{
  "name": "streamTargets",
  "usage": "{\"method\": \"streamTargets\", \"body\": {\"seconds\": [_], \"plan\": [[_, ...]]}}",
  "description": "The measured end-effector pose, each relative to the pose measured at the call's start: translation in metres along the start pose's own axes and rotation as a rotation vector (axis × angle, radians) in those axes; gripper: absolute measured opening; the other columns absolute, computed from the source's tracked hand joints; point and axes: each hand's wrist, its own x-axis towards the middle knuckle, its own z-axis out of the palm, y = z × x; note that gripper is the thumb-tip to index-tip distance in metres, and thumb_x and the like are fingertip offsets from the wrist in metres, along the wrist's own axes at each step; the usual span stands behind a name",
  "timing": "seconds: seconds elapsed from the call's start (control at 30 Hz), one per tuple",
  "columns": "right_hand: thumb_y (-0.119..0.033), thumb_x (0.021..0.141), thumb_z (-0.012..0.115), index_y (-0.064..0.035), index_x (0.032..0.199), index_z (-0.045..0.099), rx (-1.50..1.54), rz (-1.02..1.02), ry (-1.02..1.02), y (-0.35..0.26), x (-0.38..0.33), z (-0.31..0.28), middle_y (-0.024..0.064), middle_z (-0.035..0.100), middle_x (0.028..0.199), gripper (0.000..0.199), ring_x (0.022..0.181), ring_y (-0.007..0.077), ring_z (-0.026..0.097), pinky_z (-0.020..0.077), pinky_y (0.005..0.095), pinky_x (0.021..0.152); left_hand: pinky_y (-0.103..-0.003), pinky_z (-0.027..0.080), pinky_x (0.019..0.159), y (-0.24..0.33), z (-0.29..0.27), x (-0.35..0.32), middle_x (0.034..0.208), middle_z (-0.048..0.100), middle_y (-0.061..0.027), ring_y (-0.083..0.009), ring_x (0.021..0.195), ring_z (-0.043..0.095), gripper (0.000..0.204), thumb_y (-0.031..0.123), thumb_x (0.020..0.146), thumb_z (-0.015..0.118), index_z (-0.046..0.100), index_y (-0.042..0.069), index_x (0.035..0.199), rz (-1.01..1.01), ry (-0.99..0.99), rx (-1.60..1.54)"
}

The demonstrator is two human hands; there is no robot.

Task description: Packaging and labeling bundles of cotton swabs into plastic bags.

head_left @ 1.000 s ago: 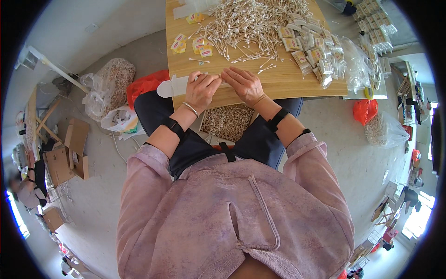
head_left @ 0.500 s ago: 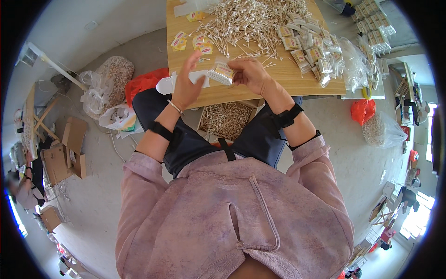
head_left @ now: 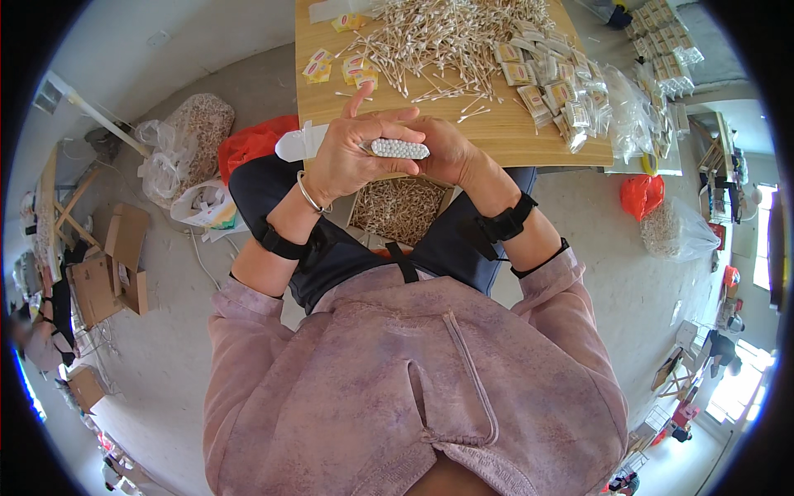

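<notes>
A pack of cotton swabs (head_left: 400,149) is held above the table's near edge, its white tips turned towards me. My left hand (head_left: 346,153) is closed round its left end, thumb below and fingers above. Against its right end my right hand (head_left: 451,151) is curled, with its fingertips partly hidden behind the pack. A white plastic piece (head_left: 291,147) juts over the table edge by my left wrist. Beyond my hands lies a big heap of loose cotton swabs (head_left: 455,41). Small yellow-and-white printed cards (head_left: 318,68) lie to its left, and filled swab packs (head_left: 566,99) to its right.
Below the wooden table's (head_left: 571,157) edge, between my legs, stands a box of swabs (head_left: 399,212). Red bags (head_left: 252,149) and a clear sack (head_left: 198,136) are on the left floor. Clear plastic bags (head_left: 628,116) lie right of the packs; an open carton (head_left: 124,264) stands far left.
My left hand has moved right and closed on the swab pack. The pack has turned so its tips face me, and my right hand has come in lower beside it.
</notes>
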Motion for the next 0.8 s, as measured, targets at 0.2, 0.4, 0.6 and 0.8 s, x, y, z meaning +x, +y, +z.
{"method": "streamTargets", "body": {"seconds": [0.2,0.4,0.6,0.8], "plan": [[-0.02,0.098,0.033,-0.0021,0.109,0.055,-0.055,0.017,0.081,-0.001,-0.008,0.017,0.004,0.061,0.086,0.031,0.068,0.0117,0.06,0.0495,0.0247,0.054,-0.045,0.007,0.116,0.001,-0.001,0.0,0.096,0.072,-0.002,-0.0152,0.11,0.061,0.033,0.032,0.062,0.084,0.074,0.019,0.091,-0.002,0.005,-0.04],[-0.021,0.098,0.033,-0.0036,0.104,0.055,-0.041,0.024,0.006,-0.003,-0.008,0.012,0.0033,0.06,0.077,0.029,0.064,0.0113,0.058,0.0455,0.0238,0.05,-0.045,0.007,0.116,-0.002,0.0,-0.001,0.089,0.073,0.0017,-0.014,0.109,0.062,0.029,0.027,0.064,0.084,0.074,0.019,0.09,-0.026,0.003,-0.077],[-0.022,0.099,0.033,-0.0032,0.108,0.055,-0.019,0.013,0.031,-0.002,-0.009,0.01,0.0038,0.061,0.081,0.03,0.063,0.0105,0.059,0.0462,0.0228,0.048,-0.044,0.007,0.116,0.0,0.004,0.003,0.09,0.073,0.0016,-0.0132,0.108,0.062,0.031,0.027,0.063,0.084,0.074,0.018,0.091,-0.013,0.065,-0.094],[-0.031,0.099,0.035,-0.0036,0.116,0.055,0.06,-0.028,-0.098,0.003,-0.006,0.003,0.0072,0.063,0.094,0.037,0.071,0.0133,0.062,0.0487,0.023,0.05,-0.044,0.005,0.116,0.001,0.006,0.005,0.088,0.073,0.0008,-0.0131,0.108,0.061,0.031,0.028,0.064,0.084,0.074,0.018,0.092,0.015,0.011,-0.058]]}}
